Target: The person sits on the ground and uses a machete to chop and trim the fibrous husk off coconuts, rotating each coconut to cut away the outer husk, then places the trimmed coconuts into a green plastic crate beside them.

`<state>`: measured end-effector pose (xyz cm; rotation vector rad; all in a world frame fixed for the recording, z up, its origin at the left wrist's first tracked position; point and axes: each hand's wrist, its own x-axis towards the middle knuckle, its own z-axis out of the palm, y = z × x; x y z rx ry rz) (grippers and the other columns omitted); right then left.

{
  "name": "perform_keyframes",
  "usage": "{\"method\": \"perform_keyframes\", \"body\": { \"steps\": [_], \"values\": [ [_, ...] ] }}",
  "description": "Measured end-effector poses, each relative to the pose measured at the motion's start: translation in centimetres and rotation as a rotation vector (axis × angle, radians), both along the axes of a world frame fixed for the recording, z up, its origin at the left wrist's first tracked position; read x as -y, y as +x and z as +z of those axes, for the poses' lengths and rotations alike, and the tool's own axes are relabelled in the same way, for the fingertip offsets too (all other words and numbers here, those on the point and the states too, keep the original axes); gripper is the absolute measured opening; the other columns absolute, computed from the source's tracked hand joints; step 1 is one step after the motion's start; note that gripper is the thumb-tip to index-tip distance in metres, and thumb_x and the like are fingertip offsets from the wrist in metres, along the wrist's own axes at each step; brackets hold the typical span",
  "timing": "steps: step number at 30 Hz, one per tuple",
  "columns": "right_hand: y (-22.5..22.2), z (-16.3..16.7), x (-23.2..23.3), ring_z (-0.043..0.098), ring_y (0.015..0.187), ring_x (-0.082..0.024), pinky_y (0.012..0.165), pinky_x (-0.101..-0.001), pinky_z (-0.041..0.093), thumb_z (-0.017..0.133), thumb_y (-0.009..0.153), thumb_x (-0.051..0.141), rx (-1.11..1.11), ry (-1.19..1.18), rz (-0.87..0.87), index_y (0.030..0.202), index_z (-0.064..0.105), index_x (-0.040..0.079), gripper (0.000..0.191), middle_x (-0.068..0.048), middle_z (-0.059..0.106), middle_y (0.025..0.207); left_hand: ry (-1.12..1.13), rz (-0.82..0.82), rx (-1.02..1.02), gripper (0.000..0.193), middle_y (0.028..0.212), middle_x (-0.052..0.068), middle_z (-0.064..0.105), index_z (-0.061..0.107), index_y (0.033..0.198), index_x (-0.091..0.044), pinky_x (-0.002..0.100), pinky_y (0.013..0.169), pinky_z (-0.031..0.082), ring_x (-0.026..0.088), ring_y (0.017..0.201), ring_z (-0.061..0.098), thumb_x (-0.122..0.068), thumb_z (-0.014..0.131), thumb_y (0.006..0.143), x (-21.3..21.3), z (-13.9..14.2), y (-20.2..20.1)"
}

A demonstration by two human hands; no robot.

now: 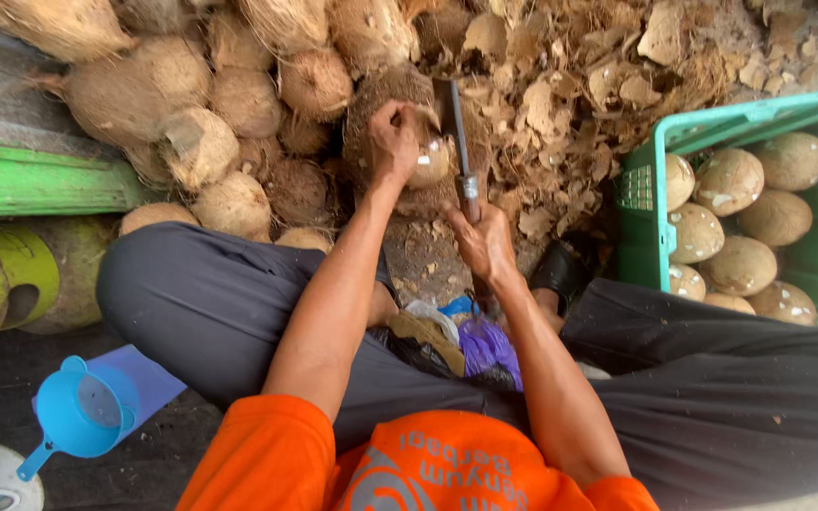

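Note:
My left hand (394, 140) grips a partly peeled coconut (433, 163), pressing it onto a round brown chopping block (381, 104) in front of my knees. My right hand (485, 241) is closed on the handle of a cleaver (453, 128), whose dark blade stands upright right beside the coconut, touching or nearly touching its right side. Both forearms reach forward from my orange shirt over my dark trousers.
A heap of brown husked coconuts (201, 104) lies at the upper left. Shell and husk scraps (570, 104) cover the ground behind the block. A green plastic crate (646, 180) at right holds several peeled coconuts (740, 222). A blue scoop (82, 412) lies at lower left, plastic bags (485, 345) in my lap.

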<state>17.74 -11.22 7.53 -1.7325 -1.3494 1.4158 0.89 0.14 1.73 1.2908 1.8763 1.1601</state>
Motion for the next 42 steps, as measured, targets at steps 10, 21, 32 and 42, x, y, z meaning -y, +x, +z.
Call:
{"method": "perform_keyframes", "body": {
  "steps": [10, 21, 32, 42],
  "values": [
    [-0.3, -0.9, 0.8, 0.049, 0.048, -0.010, 0.045, -0.0336, 0.045, 0.069, 0.101, 0.040, -0.070, 0.034, -0.048, 0.080, 0.063, 0.011, 0.036, 0.004, 0.058, 0.063, -0.196, 0.020, 0.000, 0.044, 0.068, -0.003, 0.056, 0.061, 0.080, -0.014, 0.034, 0.053, 0.042, 0.013, 0.058, 0.050, -0.049, 0.045, 0.103, 0.3, -0.6, 0.1],
    [1.9, 4.4, -0.2, 0.051, 0.048, -0.012, 0.046, -0.0333, 0.045, 0.068, 0.099, 0.038, 0.055, -0.002, -0.046, 0.077, 0.057, 0.005, 0.041, -0.001, 0.055, 0.059, -0.191, 0.009, 0.079, 0.042, 0.069, 0.000, 0.060, 0.065, 0.082, -0.013, 0.034, 0.053, 0.043, 0.013, 0.059, 0.053, -0.045, 0.047, 0.103, 0.9, -1.0, 0.3],
    [2.2, 0.5, 0.4, 0.049, 0.047, -0.008, 0.039, -0.0293, 0.041, 0.066, 0.094, 0.038, 0.025, 0.071, -0.105, 0.094, 0.056, 0.016, 0.024, 0.002, 0.054, 0.059, 0.068, 0.015, 0.157, 0.035, 0.075, 0.001, 0.066, 0.072, 0.093, -0.013, 0.032, 0.057, 0.046, 0.013, 0.065, 0.058, -0.042, 0.054, 0.103, 0.9, -1.5, 1.1],
    [0.5, 1.2, 0.2, 0.043, 0.049, -0.008, 0.044, -0.0275, 0.036, 0.071, 0.103, 0.039, 0.163, 0.003, 0.039, 0.079, 0.060, 0.006, 0.042, 0.001, 0.051, 0.057, -0.115, 0.013, 0.102, 0.033, 0.064, -0.005, 0.061, 0.069, 0.091, -0.017, 0.032, 0.048, 0.040, 0.012, 0.051, 0.054, -0.039, 0.047, 0.101, 0.9, -1.4, 0.7]
  ]
}}
